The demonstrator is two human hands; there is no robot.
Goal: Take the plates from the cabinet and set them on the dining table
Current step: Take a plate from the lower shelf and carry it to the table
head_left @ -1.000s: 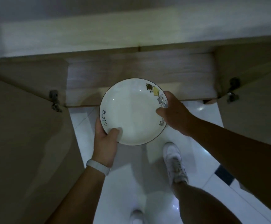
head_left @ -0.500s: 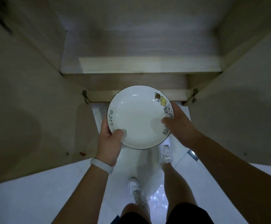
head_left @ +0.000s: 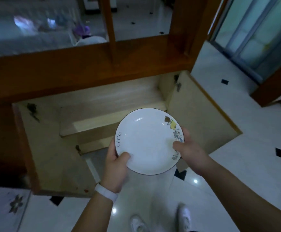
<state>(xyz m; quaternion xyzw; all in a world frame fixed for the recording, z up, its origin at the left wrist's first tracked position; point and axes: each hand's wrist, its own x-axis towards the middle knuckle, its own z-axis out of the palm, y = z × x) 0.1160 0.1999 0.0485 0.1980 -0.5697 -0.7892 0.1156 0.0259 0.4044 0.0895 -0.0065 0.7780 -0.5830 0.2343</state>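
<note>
floor: glossy white tiles (black diamond insets) | window: right | light: dim

Glossy white ceramic plate, pale matt wood cabinet interior, polished reflective floor tiles

- I see one white plate, thin dark rim, "Life" lettered at left, cartoon figures at right, held face-up, roughly level, before the open cabinet.
</note>
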